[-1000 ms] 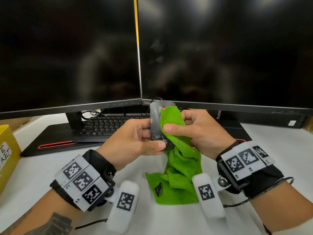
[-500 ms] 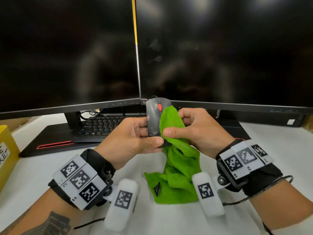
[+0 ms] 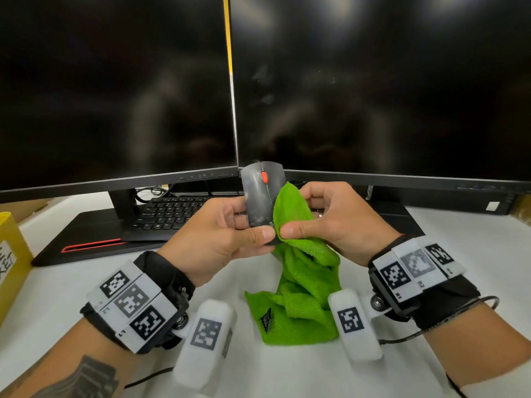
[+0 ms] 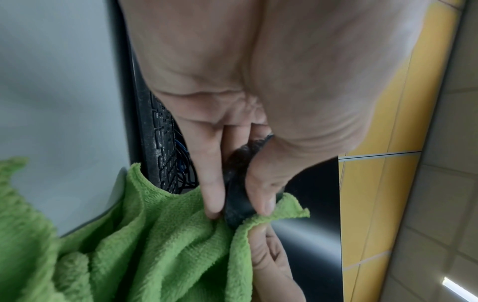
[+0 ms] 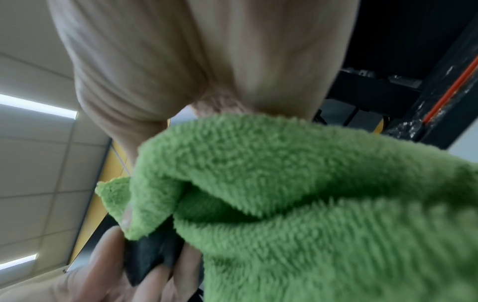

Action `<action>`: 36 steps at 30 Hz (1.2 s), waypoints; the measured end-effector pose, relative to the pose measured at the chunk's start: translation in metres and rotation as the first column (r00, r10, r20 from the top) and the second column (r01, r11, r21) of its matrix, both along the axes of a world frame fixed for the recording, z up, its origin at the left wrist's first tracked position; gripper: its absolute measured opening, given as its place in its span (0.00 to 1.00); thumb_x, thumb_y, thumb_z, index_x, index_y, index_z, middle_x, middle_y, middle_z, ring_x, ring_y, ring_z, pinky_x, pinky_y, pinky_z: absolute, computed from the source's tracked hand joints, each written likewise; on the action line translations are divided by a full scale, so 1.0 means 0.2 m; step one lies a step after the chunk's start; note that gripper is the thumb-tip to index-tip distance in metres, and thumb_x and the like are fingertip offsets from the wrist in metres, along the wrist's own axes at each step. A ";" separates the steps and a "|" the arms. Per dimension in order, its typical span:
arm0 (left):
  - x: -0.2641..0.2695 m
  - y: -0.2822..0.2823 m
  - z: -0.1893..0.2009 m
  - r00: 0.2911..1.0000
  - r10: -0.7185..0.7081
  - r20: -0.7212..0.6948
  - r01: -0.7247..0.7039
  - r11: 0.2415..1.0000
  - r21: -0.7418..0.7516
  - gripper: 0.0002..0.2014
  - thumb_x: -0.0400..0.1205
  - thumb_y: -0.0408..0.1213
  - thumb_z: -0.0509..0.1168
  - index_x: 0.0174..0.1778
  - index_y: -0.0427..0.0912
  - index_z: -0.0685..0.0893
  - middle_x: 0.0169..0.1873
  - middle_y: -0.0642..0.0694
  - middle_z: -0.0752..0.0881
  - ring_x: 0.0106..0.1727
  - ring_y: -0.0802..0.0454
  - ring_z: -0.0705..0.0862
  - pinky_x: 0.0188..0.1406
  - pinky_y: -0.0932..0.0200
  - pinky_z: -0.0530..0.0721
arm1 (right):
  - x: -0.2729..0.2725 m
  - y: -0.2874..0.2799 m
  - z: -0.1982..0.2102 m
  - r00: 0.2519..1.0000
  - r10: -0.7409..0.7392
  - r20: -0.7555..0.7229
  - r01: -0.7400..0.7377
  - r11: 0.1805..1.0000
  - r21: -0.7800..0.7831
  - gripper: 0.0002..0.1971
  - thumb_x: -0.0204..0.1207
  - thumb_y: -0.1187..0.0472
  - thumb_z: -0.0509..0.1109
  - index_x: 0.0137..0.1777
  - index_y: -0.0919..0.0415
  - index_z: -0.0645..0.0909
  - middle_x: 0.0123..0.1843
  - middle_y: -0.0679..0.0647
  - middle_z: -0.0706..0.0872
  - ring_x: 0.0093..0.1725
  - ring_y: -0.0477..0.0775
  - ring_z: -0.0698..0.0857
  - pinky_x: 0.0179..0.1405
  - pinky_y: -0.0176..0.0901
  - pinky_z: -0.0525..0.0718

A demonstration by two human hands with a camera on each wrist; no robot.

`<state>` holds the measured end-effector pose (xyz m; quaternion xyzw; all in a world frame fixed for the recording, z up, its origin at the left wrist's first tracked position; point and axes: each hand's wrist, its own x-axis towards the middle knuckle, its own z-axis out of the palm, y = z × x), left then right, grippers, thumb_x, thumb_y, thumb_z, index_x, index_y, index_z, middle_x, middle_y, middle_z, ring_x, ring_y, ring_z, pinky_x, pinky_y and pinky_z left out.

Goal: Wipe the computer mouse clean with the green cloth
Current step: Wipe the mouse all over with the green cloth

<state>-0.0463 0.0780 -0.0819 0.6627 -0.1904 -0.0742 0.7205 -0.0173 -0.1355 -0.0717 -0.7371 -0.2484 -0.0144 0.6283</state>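
Your left hand (image 3: pixel 221 234) has its grip clamped on the black plastic computer mouse with the red scroll wheel (image 3: pixel 262 193), thumb along its near end and fingers behind, holding it raised above the white tabletop (image 3: pixel 57 282) in front of the two dark monitors (image 3: pixel 373 90). Your right hand (image 3: pixel 333 222) pinches the fuzzy green microfibre cloth (image 3: pixel 298 271) between thumb and fingers and presses a fold of it against the mouse's right side, while the rest of the cloth hangs down and bunches on the tabletop between your wrists. Pale smudges show on the mouse's left button, and a black keyboard (image 3: pixel 169 211) lies behind your left hand.
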 end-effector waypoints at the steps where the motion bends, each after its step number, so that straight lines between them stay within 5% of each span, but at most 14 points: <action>1: 0.00 0.00 0.00 1.000 0.001 0.001 -0.001 1.000 -0.003 0.22 0.74 0.27 0.72 0.67 0.35 0.86 0.60 0.34 0.92 0.59 0.41 0.92 0.56 0.51 0.92 | 0.00 -0.01 0.01 1.000 0.012 0.008 -0.012 1.000 -0.017 0.21 0.55 0.67 0.89 0.49 0.64 0.88 0.43 0.57 0.95 0.43 0.53 0.94 0.45 0.48 0.92; 4: 0.00 0.00 0.00 1.000 -0.003 0.001 0.003 1.000 -0.021 0.23 0.75 0.27 0.72 0.68 0.35 0.85 0.62 0.32 0.91 0.61 0.39 0.91 0.57 0.50 0.92 | 0.00 -0.03 0.03 0.999 0.038 0.009 -0.038 0.999 -0.009 0.18 0.59 0.70 0.86 0.50 0.64 0.89 0.47 0.61 0.95 0.46 0.57 0.94 0.50 0.54 0.93; 8: 0.00 0.00 0.00 1.000 -0.008 0.000 0.008 0.999 -0.037 0.24 0.74 0.27 0.72 0.68 0.35 0.85 0.60 0.32 0.91 0.59 0.41 0.92 0.55 0.52 0.92 | 0.01 -0.02 0.00 1.000 0.003 -0.014 -0.002 0.997 0.074 0.18 0.64 0.62 0.86 0.52 0.68 0.90 0.51 0.68 0.94 0.52 0.69 0.94 0.55 0.64 0.92; 11: 0.00 -0.01 0.00 1.000 -0.016 0.001 0.016 1.000 -0.017 0.24 0.74 0.27 0.72 0.69 0.35 0.85 0.60 0.33 0.92 0.61 0.40 0.92 0.56 0.51 0.91 | 0.00 0.00 -0.01 0.999 -0.032 0.024 0.031 0.999 0.031 0.24 0.57 0.58 0.90 0.50 0.68 0.87 0.47 0.63 0.95 0.46 0.61 0.94 0.49 0.57 0.93; 15: 0.00 -0.01 0.00 1.000 0.004 -0.014 -0.005 1.000 -0.014 0.24 0.74 0.27 0.73 0.68 0.34 0.85 0.60 0.32 0.92 0.59 0.42 0.92 0.55 0.52 0.92 | 0.00 -0.01 0.01 0.999 -0.013 0.051 0.015 0.998 -0.053 0.22 0.57 0.70 0.89 0.51 0.67 0.86 0.47 0.59 0.95 0.44 0.51 0.93 0.46 0.44 0.92; 21: -0.02 -0.01 0.03 0.998 0.000 -0.067 -0.003 0.999 -0.037 0.19 0.81 0.39 0.73 0.66 0.36 0.87 0.59 0.34 0.92 0.58 0.39 0.92 0.57 0.52 0.92 | 0.00 -0.04 0.03 0.999 0.022 0.029 -0.019 0.994 -0.105 0.20 0.62 0.78 0.85 0.54 0.69 0.87 0.51 0.65 0.94 0.48 0.56 0.94 0.48 0.45 0.92; 25: -0.03 -0.03 0.05 0.994 -0.007 -0.105 -0.002 0.997 -0.083 0.24 0.80 0.43 0.66 0.70 0.35 0.84 0.62 0.34 0.91 0.62 0.34 0.91 0.64 0.50 0.89 | 0.00 -0.04 0.01 1.000 0.014 0.012 -0.014 0.999 -0.040 0.19 0.65 0.70 0.86 0.56 0.69 0.88 0.53 0.66 0.94 0.54 0.65 0.94 0.55 0.59 0.92; 30: -0.04 -0.04 0.04 0.994 -0.009 -0.111 -0.006 0.991 -0.136 0.21 0.80 0.40 0.68 0.68 0.35 0.87 0.60 0.32 0.91 0.54 0.42 0.93 0.53 0.55 0.93 | -0.02 0.02 0.00 0.998 -0.050 0.044 0.053 0.996 -0.070 0.23 0.59 0.61 0.91 0.51 0.65 0.86 0.49 0.61 0.95 0.50 0.61 0.95 0.52 0.56 0.93; 36: -0.03 -0.04 0.05 0.994 -0.009 -0.113 -0.005 0.993 -0.122 0.23 0.80 0.42 0.67 0.69 0.32 0.85 0.62 0.33 0.91 0.58 0.40 0.92 0.56 0.55 0.92 | -0.01 -0.02 0.04 1.000 -0.004 0.002 0.005 0.995 -0.097 0.22 0.58 0.78 0.87 0.51 0.69 0.86 0.49 0.65 0.95 0.45 0.57 0.95 0.47 0.50 0.94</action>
